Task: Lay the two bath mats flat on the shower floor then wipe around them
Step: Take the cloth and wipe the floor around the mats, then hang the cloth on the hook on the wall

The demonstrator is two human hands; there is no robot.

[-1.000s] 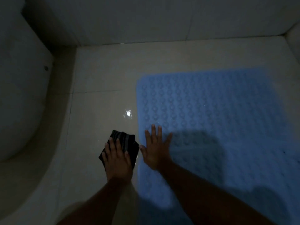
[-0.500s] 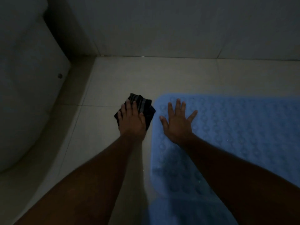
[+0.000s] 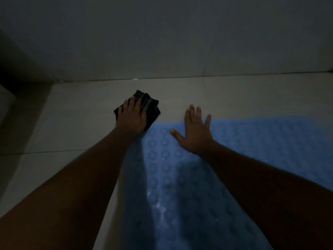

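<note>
A blue bath mat (image 3: 243, 150) with round bumps lies flat on the pale tiled floor (image 3: 81, 123), filling the right and lower part of the view. My right hand (image 3: 195, 131) presses flat on the mat's far left corner, fingers spread, fingertips reaching past its far edge. My left hand (image 3: 132, 117) presses flat on a dark striped cloth (image 3: 147, 103) on the floor, just beyond the mat's left corner. Only one mat can be made out.
A tiled wall (image 3: 171, 42) rises just beyond the cloth. The wall meets the floor at a seam (image 3: 135, 79). A dark shape (image 3: 10, 91) sits in the left corner. The light is dim.
My left hand has slid the cloth along the mat's left edge away from me to its far corner. My right hand has moved forward on the mat alongside it.
</note>
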